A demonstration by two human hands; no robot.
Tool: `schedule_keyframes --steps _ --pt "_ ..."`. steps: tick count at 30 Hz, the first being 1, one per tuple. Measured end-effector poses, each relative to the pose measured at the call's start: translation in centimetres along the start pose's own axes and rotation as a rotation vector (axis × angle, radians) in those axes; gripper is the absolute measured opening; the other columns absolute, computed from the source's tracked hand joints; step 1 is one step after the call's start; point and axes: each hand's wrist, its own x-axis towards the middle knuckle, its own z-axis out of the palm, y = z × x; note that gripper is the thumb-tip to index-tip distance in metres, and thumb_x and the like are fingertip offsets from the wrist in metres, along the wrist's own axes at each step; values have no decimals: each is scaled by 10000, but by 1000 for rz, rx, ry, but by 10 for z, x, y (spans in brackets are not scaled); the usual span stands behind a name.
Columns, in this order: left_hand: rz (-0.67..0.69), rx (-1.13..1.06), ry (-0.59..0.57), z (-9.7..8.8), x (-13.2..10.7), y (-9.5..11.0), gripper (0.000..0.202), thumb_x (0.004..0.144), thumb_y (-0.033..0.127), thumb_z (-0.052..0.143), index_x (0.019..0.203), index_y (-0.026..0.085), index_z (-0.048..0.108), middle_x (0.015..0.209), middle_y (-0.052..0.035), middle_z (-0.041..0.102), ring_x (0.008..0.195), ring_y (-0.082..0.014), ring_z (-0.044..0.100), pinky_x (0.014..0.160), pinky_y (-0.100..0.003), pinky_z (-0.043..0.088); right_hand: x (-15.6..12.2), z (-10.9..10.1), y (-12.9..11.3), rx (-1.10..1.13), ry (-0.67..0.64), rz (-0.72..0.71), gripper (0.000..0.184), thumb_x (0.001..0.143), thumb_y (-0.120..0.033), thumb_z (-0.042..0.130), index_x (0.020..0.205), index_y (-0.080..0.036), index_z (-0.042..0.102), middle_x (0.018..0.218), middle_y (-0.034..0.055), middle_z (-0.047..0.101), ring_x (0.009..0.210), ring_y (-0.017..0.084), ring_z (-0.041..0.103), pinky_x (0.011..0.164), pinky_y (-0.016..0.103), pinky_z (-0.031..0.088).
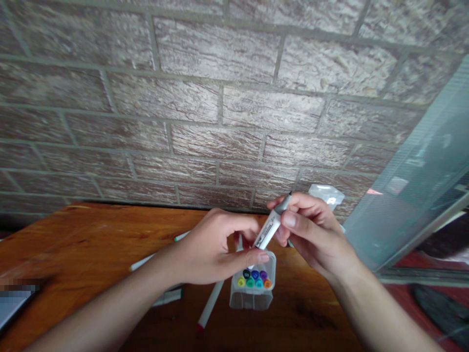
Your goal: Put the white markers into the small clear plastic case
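A white marker (268, 231) with a dark grey tapered end is held up at a slant, pointing up and right. My right hand (318, 230) grips its upper part between thumb and fingers. The fingers of my left hand (220, 244) close on its lower end, with the thumb in front. Just below, a clear plastic case (251, 299) stands on the table, holding several markers with coloured round ends: yellow, green, teal, orange, purple, blue and black. My left hand partly covers the case.
Several loose markers, one red-ended (210, 307), lie on the wooden table (110, 234) near my left forearm. A clear plastic piece (326, 194) stands behind my right hand. A brick wall (220, 107) backs the table; a glass panel (399, 190) is at right.
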Motion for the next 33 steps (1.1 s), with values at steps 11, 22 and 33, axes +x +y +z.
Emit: schedule_keyframes --steps 11,22,33 --pt "39 90 52 1 1 -2 181 971 315 717 912 149 759 737 27 678 650 -96 582 620 -216 432 -1 -2 3 30 -3 42 161 837 -296 888 985 -244 853 581 -47 670 478 74 518 501 206 418" --pt "11 53 29 1 1 0 148 965 289 713 921 152 750 755 29 690 665 -94 589 633 -206 439 1 -1 5 68 -29 58 199 813 -268 902 1000 -238 840 621 -47 676 475 58 516 489 185 405" --pt "20 29 14 2 0 -3 167 976 319 709 901 171 727 771 36 702 682 -97 592 642 -218 443 1 -3 5 89 -42 64 200 825 -245 899 1016 -225 847 631 -42 694 485 41 547 506 145 450"
